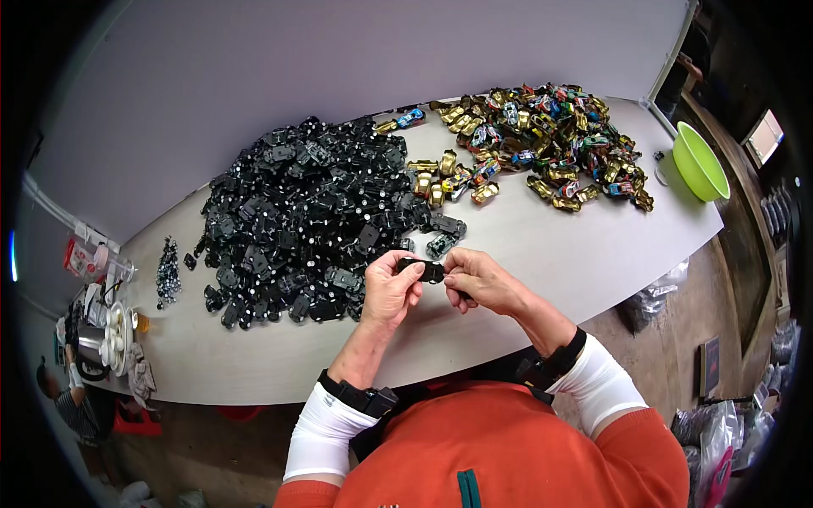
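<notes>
Near the table's front edge, my left hand grips a black toy car chassis between thumb and fingers. My right hand is closed at the chassis's right end, its fingertips pinched together there. Whether a small part sits in that pinch is too fine to make out. Just beyond my hands lie dark car pieces, beside a large heap of black toy car chassis on the left. Shiny gold and coloured toy car bodies form another heap at the back right.
A small pile of shiny little parts lies on the table's left. At the right edge stands a tilted lime green bowl. A tray of cups is at the far left, where another person shows. Plastic bags rest on the floor at right.
</notes>
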`<state>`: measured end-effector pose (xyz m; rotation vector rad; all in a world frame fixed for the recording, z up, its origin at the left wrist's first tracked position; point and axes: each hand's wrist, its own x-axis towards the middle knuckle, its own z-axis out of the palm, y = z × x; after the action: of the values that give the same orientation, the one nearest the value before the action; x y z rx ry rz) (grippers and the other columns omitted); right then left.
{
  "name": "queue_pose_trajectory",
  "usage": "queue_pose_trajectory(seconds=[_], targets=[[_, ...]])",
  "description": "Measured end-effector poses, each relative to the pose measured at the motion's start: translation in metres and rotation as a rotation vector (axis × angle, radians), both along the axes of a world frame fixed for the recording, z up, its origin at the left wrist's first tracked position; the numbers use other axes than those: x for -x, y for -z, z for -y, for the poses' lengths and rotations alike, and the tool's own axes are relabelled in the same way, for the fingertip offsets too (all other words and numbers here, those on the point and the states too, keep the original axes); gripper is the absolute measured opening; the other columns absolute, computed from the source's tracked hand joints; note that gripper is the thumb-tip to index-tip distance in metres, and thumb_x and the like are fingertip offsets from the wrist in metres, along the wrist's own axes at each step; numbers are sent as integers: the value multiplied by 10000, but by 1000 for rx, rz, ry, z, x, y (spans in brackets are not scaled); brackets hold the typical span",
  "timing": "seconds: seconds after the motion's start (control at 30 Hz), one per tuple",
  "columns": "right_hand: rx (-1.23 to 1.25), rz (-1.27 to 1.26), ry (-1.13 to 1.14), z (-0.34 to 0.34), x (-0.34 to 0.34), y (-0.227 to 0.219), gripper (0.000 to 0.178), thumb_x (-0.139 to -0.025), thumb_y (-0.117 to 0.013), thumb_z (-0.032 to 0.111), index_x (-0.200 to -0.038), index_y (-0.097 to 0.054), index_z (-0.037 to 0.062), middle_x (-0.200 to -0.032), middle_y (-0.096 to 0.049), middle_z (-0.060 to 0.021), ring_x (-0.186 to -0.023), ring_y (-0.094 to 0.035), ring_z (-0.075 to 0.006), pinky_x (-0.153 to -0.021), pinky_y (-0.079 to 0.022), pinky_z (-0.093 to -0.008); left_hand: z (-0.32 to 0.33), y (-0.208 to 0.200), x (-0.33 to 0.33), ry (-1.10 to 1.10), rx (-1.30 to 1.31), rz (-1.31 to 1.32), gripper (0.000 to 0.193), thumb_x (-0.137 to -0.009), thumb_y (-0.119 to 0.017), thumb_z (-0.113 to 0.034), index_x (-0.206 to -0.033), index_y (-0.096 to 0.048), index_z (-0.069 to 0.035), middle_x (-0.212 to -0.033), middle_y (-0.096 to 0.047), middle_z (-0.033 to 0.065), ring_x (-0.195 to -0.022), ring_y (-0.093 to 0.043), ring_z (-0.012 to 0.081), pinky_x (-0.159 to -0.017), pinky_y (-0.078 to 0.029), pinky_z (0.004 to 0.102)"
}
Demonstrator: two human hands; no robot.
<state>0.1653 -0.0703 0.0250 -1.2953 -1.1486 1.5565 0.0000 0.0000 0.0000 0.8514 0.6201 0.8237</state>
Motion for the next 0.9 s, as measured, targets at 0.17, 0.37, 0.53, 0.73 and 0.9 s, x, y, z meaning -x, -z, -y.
queue_pose_trajectory(seconds=[0.17,0.37,0.53,0.73,0.9], targets=[[32,114,96,3,8,9,83,-878,-447,65,-925,-443,-3,-632,-570,-71,-478,-543,-119,-404,-388,-214,4,1,-6,-88,-177,-211,90,-791,-594,20,-871,-554,17,-650,-565,44,-422,-491,62,-328,-370,167],[-19,-122,-5,11,5,4,146,-882,-448,82,-968,-421,-33,-670,-585,-95,-520,-571,-131,-437,-403,-206,-10,25,8,73,206,44,116,-784,-632,-23,-873,-561,1,-711,-582,78,-455,-505,103,-360,-381,179],[-14,-167,-44,12,3,4,159,-880,-461,94,-976,-418,-25,-675,-589,-93,-526,-574,-130,-440,-401,-204,-7,21,6,133,207,61,86,-793,-620,-21,-857,-568,5,-708,-581,78,-457,-503,98,-362,-377,175],[-40,-161,-91,13,0,8,111,-877,-471,100,-911,-428,3,-656,-591,-87,-502,-558,-118,-425,-386,-198,-5,19,9,212,173,64,73,-801,-612,-26,-852,-573,9,-704,-577,74,-457,-502,93,-363,-377,169],[-35,-62,-17,15,6,-3,78,-869,-472,84,-859,-433,18,-623,-578,-72,-476,-531,-102,-404,-370,-195,1,9,8,161,78,49,89,-791,-620,-13,-860,-571,17,-694,-575,69,-455,-508,89,-356,-387,173]])
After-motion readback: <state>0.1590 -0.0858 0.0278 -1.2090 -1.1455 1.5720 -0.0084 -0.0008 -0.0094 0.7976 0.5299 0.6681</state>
